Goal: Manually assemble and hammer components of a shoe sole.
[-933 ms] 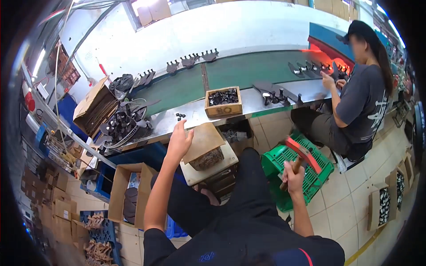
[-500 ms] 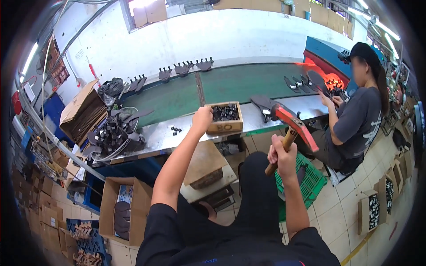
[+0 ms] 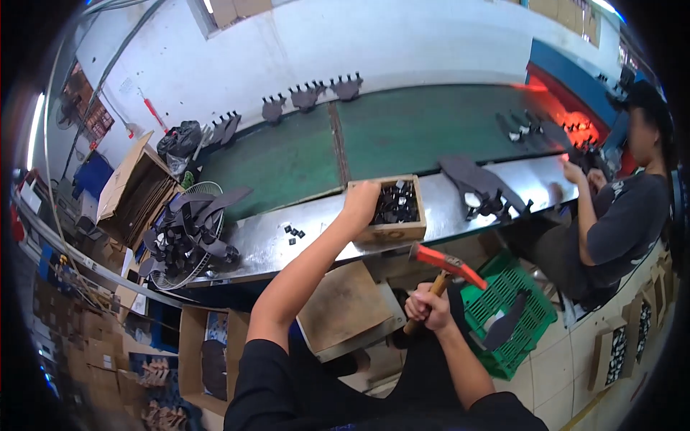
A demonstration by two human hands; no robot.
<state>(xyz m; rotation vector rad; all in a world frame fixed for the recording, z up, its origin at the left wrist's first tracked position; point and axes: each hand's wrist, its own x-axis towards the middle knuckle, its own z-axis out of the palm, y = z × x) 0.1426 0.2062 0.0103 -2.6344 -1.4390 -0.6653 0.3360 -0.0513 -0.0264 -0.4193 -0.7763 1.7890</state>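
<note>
My left hand [image 3: 361,200] is at the left wall of a small wooden box [image 3: 392,232] filled with small black pieces [image 3: 397,201]. Its fingers are curled over the rim, and the tips are hidden, so what they pinch does not show. My right hand [image 3: 429,307] grips the wooden handle of a hammer [image 3: 449,264] with a red head, held up in front of my lap. Left of the box, several loose black pieces [image 3: 295,233] lie on the metal ledge [image 3: 262,248]. Below sits a brown block [image 3: 343,302], close to my knees.
Dark soles [image 3: 474,183] lie right of the box, before a green conveyor belt [image 3: 431,129]. A white wire basket [image 3: 188,276] of dark parts stands left. A green crate [image 3: 514,316] is by my right knee. A co-worker [image 3: 625,208] sits at the right.
My right hand has brought the hammer down and a little left, from above the crate to below the box. My left hand stays at the box. The whole view has shifted slightly.
</note>
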